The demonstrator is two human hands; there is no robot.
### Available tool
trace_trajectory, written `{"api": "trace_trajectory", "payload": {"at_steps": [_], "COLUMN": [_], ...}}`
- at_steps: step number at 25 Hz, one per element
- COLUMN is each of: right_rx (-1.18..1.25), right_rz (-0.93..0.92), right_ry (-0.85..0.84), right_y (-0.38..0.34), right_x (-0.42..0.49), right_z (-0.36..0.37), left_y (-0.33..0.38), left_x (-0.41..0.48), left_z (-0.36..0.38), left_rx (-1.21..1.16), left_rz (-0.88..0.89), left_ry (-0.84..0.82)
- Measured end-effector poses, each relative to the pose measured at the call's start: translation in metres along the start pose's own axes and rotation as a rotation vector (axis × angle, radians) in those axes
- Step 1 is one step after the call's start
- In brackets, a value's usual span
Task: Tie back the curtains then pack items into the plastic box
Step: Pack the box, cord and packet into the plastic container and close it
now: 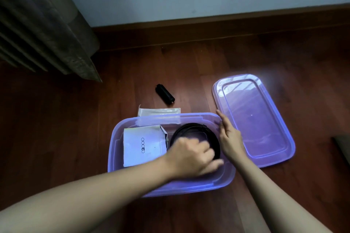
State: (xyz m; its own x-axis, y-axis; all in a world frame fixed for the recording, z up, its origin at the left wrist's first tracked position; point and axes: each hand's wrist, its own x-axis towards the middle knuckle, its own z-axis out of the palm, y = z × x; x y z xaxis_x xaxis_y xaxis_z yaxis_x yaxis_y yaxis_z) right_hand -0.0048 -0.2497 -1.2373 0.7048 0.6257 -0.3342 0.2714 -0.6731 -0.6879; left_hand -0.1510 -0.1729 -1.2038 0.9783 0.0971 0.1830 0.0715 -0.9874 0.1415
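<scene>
A translucent purple plastic box (121,134) sits on the wooden floor. Inside it lie a white paper bag (142,145) on the left and a coiled black cable (191,128) on the right. My left hand (191,157) reaches into the box and closes on the near side of the cable coil. Fingers apart, my right hand (229,136) rests on the box's right rim. The grey curtain (43,22) hangs at the upper left.
The box's purple lid (253,117) lies flat on the floor to the right. A small black cylinder (164,93) and a silvery flat packet (159,112) lie just beyond the box. A skirting board and wall run behind.
</scene>
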Motion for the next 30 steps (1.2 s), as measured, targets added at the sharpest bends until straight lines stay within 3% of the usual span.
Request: {"api": "trace_trajectory", "payload": {"at_steps": [2,3,5,8,14,16,18,20,21,23,24,27,28,30], "right_rx": [-0.007,-0.009,-0.002,0.018,0.032,0.03,0.037,0.053,0.058,0.083,0.102,0.126,0.125,0.127], "right_rz": [0.011,0.012,-0.001,-0.011,-0.004,0.0,-0.002,0.003,0.011,0.016,0.011,0.01,0.014,0.018], "right_ry": [0.005,0.008,0.02,0.03,0.037,0.037,0.035,0.032,0.029,0.023,0.022,0.026,0.025,0.022], "right_y": [0.002,0.003,0.004,0.008,0.011,0.012,0.011,0.012,0.013,0.015,0.015,0.015,0.015,0.014], "right_x": [0.001,0.001,0.001,0.002,0.006,0.005,0.005,0.006,0.007,0.008,0.008,0.008,0.008,0.008], "right_z": [0.001,0.001,0.002,0.004,0.004,0.004,0.005,0.005,0.005,0.005,0.005,0.005,0.005,0.005], "left_y": [-0.034,-0.058,-0.11,-0.155,-0.164,-0.166,-0.156,-0.135,-0.122,-0.098,-0.087,-0.058,-0.049,-0.037], "left_x": [0.028,0.042,0.061,0.056,0.05,0.051,0.048,0.044,0.042,0.039,0.04,0.046,0.046,0.045], "left_z": [-0.016,-0.019,-0.018,0.01,0.035,0.028,0.018,0.008,0.003,-0.005,-0.004,0.01,0.017,0.024], "left_rx": [-0.054,-0.071,-0.12,-0.062,0.148,0.149,0.027,-0.11,-0.187,-0.207,-0.146,0.073,0.138,0.205], "left_rz": [-0.136,-0.252,-0.504,-0.599,-0.503,-0.51,-0.436,-0.181,-0.055,0.15,0.222,0.317,0.35,0.393], "left_ry": [0.269,0.245,-0.002,-0.471,-0.515,-0.388,-0.054,0.276,0.324,0.235,0.111,-0.501,-0.625,-0.693]}}
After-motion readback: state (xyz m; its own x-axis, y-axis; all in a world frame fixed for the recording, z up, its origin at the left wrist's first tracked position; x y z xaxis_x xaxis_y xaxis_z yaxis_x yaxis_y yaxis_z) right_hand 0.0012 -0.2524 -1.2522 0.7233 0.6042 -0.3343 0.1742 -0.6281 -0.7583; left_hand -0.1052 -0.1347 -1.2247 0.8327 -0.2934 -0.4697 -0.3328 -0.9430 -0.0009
